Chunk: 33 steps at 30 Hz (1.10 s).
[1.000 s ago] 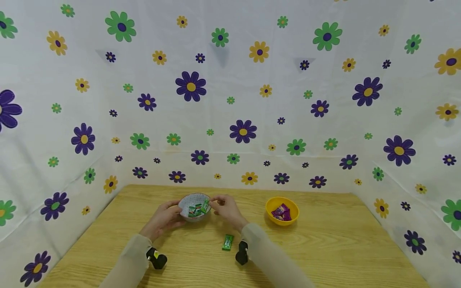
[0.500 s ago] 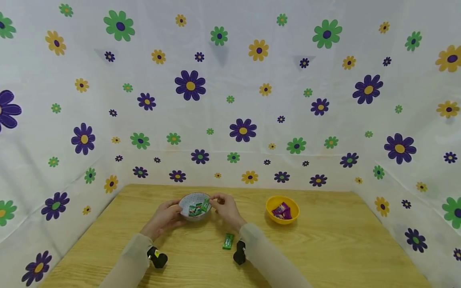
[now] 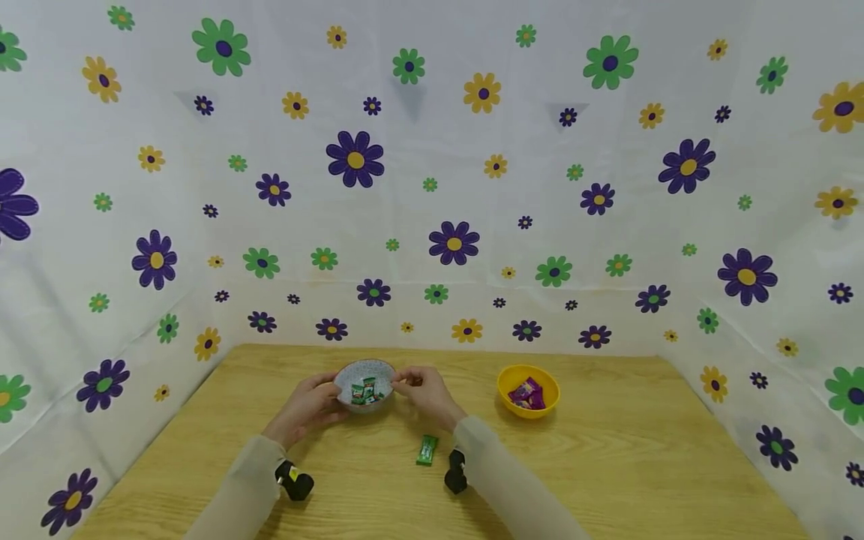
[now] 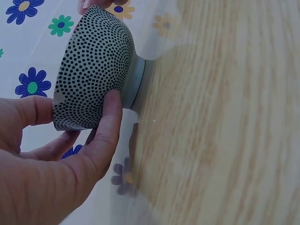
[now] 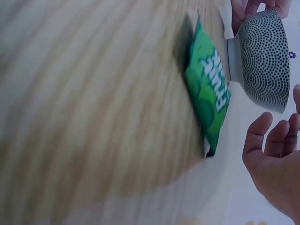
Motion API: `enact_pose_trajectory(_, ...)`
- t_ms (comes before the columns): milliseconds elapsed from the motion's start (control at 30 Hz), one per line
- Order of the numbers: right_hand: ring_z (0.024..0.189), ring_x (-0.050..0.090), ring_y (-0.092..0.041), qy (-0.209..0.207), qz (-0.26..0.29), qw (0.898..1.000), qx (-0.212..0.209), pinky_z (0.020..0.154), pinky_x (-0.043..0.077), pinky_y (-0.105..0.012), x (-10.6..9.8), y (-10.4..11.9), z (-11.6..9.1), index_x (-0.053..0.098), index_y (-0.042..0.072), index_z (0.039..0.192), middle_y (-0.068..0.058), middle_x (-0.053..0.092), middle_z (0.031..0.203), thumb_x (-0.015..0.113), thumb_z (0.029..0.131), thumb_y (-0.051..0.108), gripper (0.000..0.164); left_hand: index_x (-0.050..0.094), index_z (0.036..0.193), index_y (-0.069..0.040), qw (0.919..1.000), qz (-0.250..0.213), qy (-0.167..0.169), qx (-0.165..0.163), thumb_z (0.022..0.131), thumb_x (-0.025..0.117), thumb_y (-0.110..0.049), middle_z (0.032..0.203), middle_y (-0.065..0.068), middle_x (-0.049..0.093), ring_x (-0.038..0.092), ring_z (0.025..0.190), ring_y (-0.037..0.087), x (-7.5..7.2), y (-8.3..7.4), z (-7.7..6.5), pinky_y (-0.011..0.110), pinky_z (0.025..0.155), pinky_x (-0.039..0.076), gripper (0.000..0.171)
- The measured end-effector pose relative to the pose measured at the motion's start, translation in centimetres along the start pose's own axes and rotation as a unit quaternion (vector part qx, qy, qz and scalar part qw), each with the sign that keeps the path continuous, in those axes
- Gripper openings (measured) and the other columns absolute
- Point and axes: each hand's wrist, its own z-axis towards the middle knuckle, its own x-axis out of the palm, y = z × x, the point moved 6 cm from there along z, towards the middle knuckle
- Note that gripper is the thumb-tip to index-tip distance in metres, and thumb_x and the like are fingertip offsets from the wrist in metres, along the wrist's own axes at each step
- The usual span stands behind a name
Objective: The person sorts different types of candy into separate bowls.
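My left hand (image 3: 307, 411) grips a dotted bowl (image 3: 364, 367) at its left side. In the left wrist view the thumb lies at the rim of the dotted bowl (image 4: 93, 70) and a finger reaches under its wall. Inside sit several green-wrapped candies (image 3: 367, 392). My right hand (image 3: 430, 394) is at the bowl's right rim with nothing seen between its fingers; from the right wrist its loosely bent fingers (image 5: 255, 140) stand apart from the bowl. One more green candy (image 3: 427, 450) lies on the table, close below the right wrist camera.
A yellow bowl (image 3: 533, 413) with purple-wrapped candies (image 3: 526, 392) stands on the wooden table (image 3: 641, 450), right of the right hand. Flower-printed white sheets (image 3: 513, 150) enclose the table at the back and both sides. Each wrist wears a black camera (image 3: 295, 484).
The green candy at my right fingertips has left them and now lies among the others in the dotted bowl. The left hand and the bowl have stayed in place.
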Motion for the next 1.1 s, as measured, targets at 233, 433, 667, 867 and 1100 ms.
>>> enact_pose_trajectory(233, 0.069, 0.049, -0.01, 0.111, -0.017, 0.994, 0.005, 0.061, 0.043, -0.022, -1.0, -1.0, -0.9, 0.071, 0.001, 0.112, -0.001, 0.061, 0.082, 0.067, 0.093, 0.015, 0.023, 0.027, 0.151, 0.002, 1.0, 0.004, 0.0, -0.002, 0.1, 0.045, -0.012, 0.143, 0.029, 0.041, 0.061, 0.109, 0.027, 0.0, 0.1, 0.0, 0.044, 0.093, 0.054, 0.056)
enact_pose_trajectory(433, 0.103, 0.059, -0.013, 0.212, -0.096, 0.972, 0.039, 0.094, 0.048, -0.03, -2.5, -1.6, -2.1, 0.072, 0.009, 0.117, 0.0, 0.07, 0.117, 0.071, 0.091, 0.021, 0.028, 0.027, 0.151, 0.002, 1.0, 0.005, 0.0, -0.001, 0.1, 0.044, -0.012, 0.142, 0.03, 0.042, 0.061, 0.107, 0.025, 0.0, 0.1, 0.0, 0.044, 0.092, 0.055, 0.056)
enact_pose_trajectory(667, 0.134, 0.043, -0.025, 0.297, -0.179, 0.937, 0.034, 0.117, 0.024, -0.053, -3.1, -1.7, -3.2, 0.075, 0.018, 0.113, -0.003, 0.055, 0.14, 0.073, 0.088, 0.019, 0.025, 0.027, 0.151, 0.003, 1.0, 0.005, 0.001, 0.001, 0.099, 0.044, -0.012, 0.142, 0.03, 0.041, 0.061, 0.107, 0.026, 0.0, 0.0, 0.1, 0.043, 0.091, 0.056, 0.056)
enact_pose_trajectory(867, 0.143, 0.031, -0.027, 0.33, -0.21, 0.92, 0.027, 0.12, 0.015, -0.055, -3.0, -2.0, -3.8, 0.077, 0.02, 0.106, -0.003, 0.043, 0.152, 0.074, 0.087, 0.019, 0.019, 0.025, 0.152, 0.004, 1.0, 0.004, 0.008, 0.004, 0.1, 0.043, -0.011, 0.143, 0.031, 0.04, 0.062, 0.108, 0.026, 0.0, 0.1, 0.2, 0.043, 0.092, 0.055, 0.057)
enact_pose_trajectory(1100, 0.145, 0.027, -0.027, 0.328, -0.207, 0.921, 0.033, 0.12, 0.013, -0.055, -3.0, -1.9, -4.3, 0.079, 0.021, 0.096, -0.001, 0.04, 0.153, 0.076, 0.086, 0.016, 0.012, 0.025, 0.152, 0.004, 0.9999, -0.009, 0.01, 0.005, 0.1, 0.043, -0.01, 0.143, 0.031, 0.04, 0.064, 0.101, 0.022, 0.0, 0.4, 0.3, 0.042, 0.09, 0.056, 0.056)
